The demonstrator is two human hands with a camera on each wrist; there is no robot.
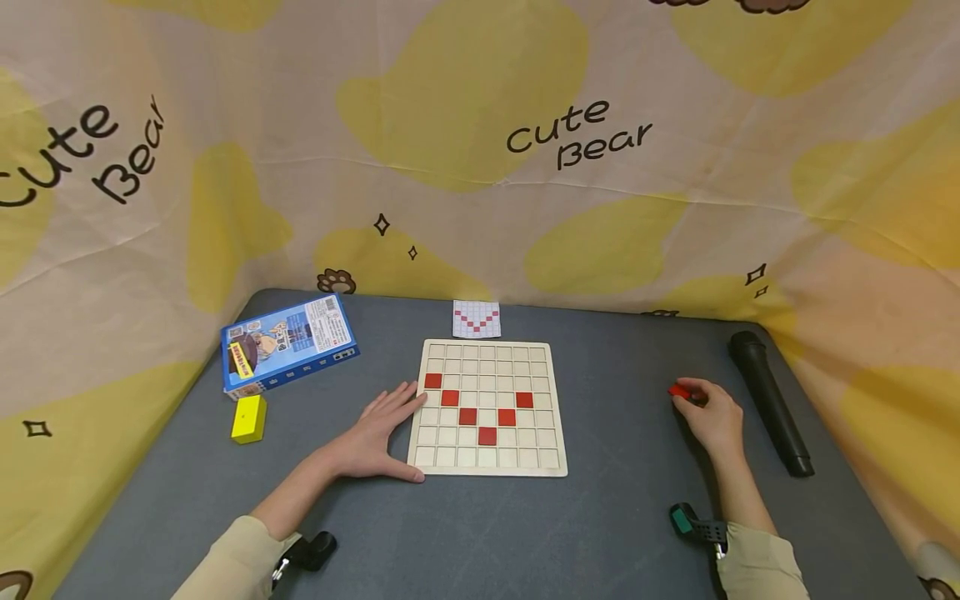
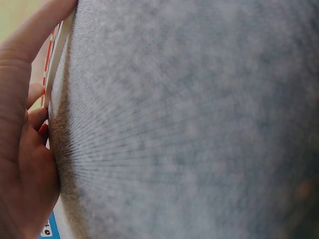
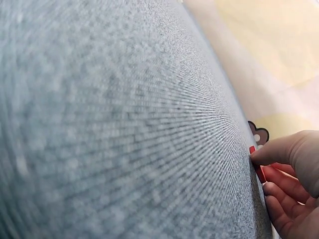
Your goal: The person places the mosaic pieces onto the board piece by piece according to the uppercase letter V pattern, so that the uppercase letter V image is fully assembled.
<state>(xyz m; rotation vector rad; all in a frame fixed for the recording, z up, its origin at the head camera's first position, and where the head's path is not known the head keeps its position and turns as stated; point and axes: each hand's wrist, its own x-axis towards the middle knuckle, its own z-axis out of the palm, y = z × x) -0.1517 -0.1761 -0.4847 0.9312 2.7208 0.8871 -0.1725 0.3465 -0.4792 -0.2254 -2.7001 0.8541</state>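
A cream grid board [image 1: 517, 458] lies flat on the grey table, with several red square tiles [image 1: 487, 436] set in its cells in a V-like pattern. My left hand [image 1: 381, 433] rests at the board's left edge, fingers spread, fingertips on the rim and thumb at the near left corner. Off to the right of the board, my right hand [image 1: 711, 414] pinches a red tile [image 1: 678, 391] between thumb and fingers, close over the table. In the right wrist view, that tile [image 3: 260, 172] shows on edge beneath the thumb tip.
Behind the board lies a small pattern card [image 1: 476, 320] with a V of red squares. A blue box [image 1: 300, 342] and a yellow block [image 1: 249, 418] sit at the left. A black microphone [image 1: 771, 404] lies right of my right hand. A printed cloth [image 1: 480, 167] hangs behind the table.
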